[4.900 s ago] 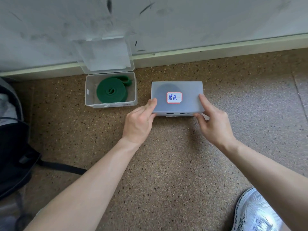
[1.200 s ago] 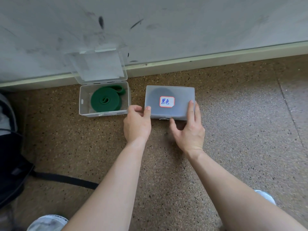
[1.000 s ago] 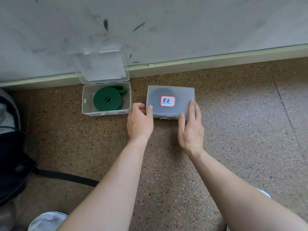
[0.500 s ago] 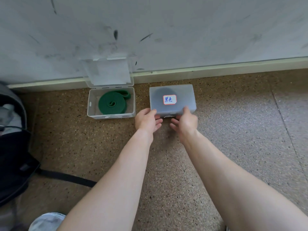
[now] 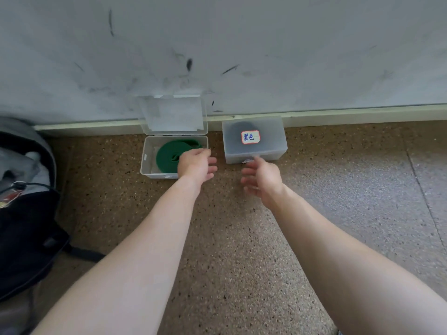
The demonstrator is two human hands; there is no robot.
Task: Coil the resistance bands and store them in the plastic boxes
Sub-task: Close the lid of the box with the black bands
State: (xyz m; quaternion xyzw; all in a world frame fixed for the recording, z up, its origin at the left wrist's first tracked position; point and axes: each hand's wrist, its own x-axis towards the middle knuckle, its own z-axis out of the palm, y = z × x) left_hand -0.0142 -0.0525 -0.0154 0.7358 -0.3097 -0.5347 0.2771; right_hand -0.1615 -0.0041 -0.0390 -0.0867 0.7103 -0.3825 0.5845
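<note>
While both forearms reach out over the floor (image 5: 229, 238), neither hand carries anything. The left hand (image 5: 197, 165) at 11 o'clock has loosely curled, empty fingers and hangs over the near right corner of the open box (image 5: 145, 163). The right hand (image 5: 262, 180) at 12 o'clock is slack and spread, just short of the closed box (image 5: 271, 143). One fingertip is at its front latch, but it's too blurred to tell if it's touching. A backpack (image 5: 26, 226) sits at 9 o'clock.

The green band (image 5: 167, 157) lies coiled flat in the open box, partly hidden by the left hand, with a loose tail on its far side. My read is light, soft, springy rubber, so the coil will want to unwind. If it needs reseating, pinch across the wraps with a thumb on the outer turn.

The boxes look like thin, light plastic that will skate on the floor, so hold them by the side walls. The lid (image 5: 173, 114) stands up against the wall at the far hinge. Swing it down by its top edge and press at the front latch.

A dark shape shows through the closed box under its label (image 5: 250, 137), probably a band.

Versus half a second ago, both hands are off the closed box's front edge. The box now sits further back against the skirting, its front behind the open box's front. The left hand has moved to the open box. The band and lid are unchanged.
</note>
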